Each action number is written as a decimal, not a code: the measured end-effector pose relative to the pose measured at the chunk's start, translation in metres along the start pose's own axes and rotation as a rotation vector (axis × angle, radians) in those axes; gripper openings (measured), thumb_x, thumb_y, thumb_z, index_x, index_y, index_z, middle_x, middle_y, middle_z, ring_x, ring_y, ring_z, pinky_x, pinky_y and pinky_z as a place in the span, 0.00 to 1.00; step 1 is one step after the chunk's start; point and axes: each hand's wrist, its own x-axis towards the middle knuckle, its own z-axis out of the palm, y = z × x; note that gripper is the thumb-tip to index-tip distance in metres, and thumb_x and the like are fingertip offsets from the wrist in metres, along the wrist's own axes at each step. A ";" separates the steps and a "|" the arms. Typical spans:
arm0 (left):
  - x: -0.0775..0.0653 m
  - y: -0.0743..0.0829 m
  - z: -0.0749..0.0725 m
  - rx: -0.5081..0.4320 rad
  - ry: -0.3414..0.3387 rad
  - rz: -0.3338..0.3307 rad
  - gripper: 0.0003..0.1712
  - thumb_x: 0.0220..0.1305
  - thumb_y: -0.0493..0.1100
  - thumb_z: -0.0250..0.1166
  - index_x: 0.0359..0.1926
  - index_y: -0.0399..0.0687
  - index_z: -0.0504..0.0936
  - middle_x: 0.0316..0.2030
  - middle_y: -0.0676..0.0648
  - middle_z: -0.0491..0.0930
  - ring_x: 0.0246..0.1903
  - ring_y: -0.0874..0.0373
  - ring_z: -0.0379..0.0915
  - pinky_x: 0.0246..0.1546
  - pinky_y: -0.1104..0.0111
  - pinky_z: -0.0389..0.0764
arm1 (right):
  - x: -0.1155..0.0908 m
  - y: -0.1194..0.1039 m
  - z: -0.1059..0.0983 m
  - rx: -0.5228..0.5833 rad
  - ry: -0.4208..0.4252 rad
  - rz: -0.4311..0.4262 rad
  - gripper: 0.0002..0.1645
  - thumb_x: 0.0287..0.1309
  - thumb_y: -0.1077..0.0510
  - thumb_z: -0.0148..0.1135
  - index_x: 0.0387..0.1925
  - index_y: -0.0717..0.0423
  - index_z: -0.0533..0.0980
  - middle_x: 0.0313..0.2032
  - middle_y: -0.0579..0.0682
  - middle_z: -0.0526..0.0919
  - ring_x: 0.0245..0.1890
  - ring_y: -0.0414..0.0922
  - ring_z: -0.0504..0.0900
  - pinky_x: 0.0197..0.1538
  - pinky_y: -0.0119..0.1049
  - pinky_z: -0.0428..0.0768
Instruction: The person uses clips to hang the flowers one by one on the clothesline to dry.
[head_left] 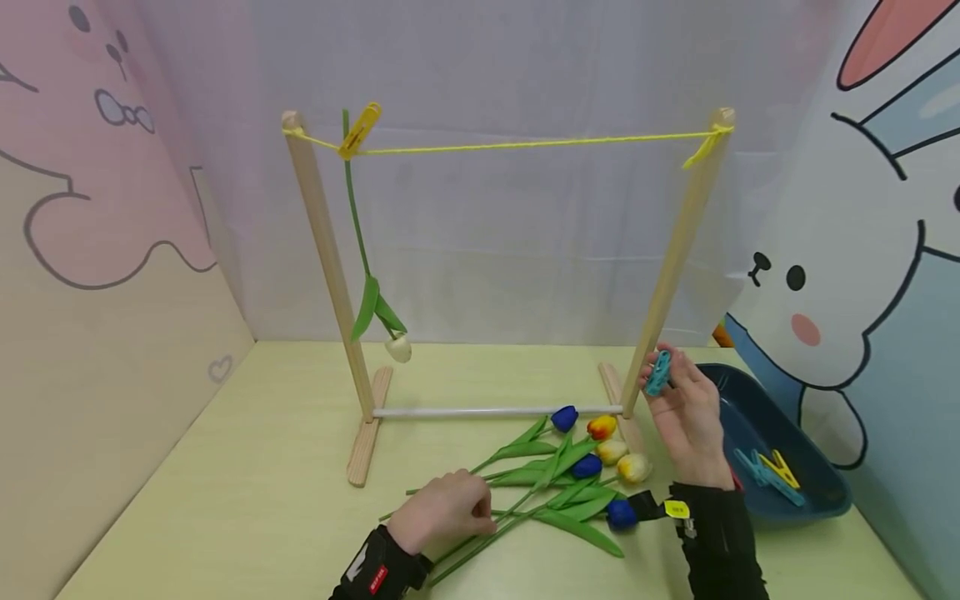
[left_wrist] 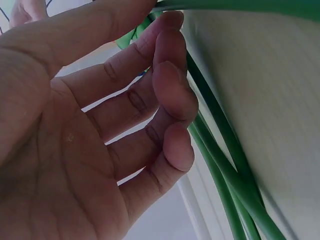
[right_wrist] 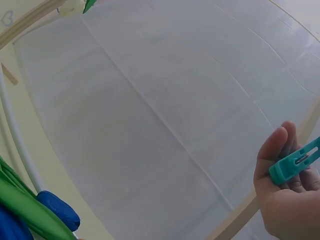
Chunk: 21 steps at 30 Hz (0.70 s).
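Over the stems of several tulips (head_left: 555, 479) lying on the table, my left hand (head_left: 442, 512) bends its fingers down. In the left wrist view, its thumb and index fingertip pinch a green tulip stem (left_wrist: 240, 6), while other stems (left_wrist: 225, 160) pass behind the fingers. My right hand (head_left: 686, 417) is raised beside the right wooden post (head_left: 678, 258) and holds a teal clothespin (head_left: 658, 373) between thumb and fingers. That clothespin also shows in the right wrist view. From the yellow cord (head_left: 525, 145), a white tulip (head_left: 399, 347) hangs head down, clipped by a yellow clothespin (head_left: 362, 129).
A dark blue basin (head_left: 825, 492) at the right holds teal and yellow clothespins (head_left: 772, 475). The left post (head_left: 322, 250) stands on a wooden foot (head_left: 367, 433); a white rod (head_left: 465, 412) joins both posts low down. A white sheet (head_left: 487, 250) hangs behind.
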 end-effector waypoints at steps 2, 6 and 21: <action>0.000 0.000 0.001 0.005 0.000 0.002 0.08 0.61 0.46 0.73 0.26 0.53 0.86 0.22 0.60 0.78 0.21 0.70 0.68 0.24 0.76 0.71 | 0.000 0.000 -0.001 0.001 -0.020 0.004 0.17 0.76 0.59 0.46 0.54 0.65 0.76 0.43 0.56 0.80 0.39 0.47 0.81 0.48 0.33 0.84; 0.000 0.001 0.001 0.006 0.003 0.016 0.08 0.61 0.45 0.72 0.26 0.52 0.87 0.22 0.59 0.79 0.21 0.70 0.69 0.24 0.76 0.72 | 0.000 0.000 -0.001 -0.013 -0.018 0.001 0.17 0.76 0.59 0.47 0.54 0.65 0.76 0.44 0.56 0.80 0.39 0.47 0.80 0.48 0.32 0.84; 0.001 -0.002 -0.004 0.007 0.028 0.049 0.07 0.64 0.41 0.70 0.27 0.50 0.88 0.22 0.58 0.81 0.20 0.71 0.69 0.24 0.77 0.72 | 0.000 -0.002 -0.001 -0.009 -0.017 0.008 0.17 0.77 0.59 0.45 0.53 0.64 0.76 0.44 0.56 0.80 0.42 0.48 0.79 0.51 0.34 0.83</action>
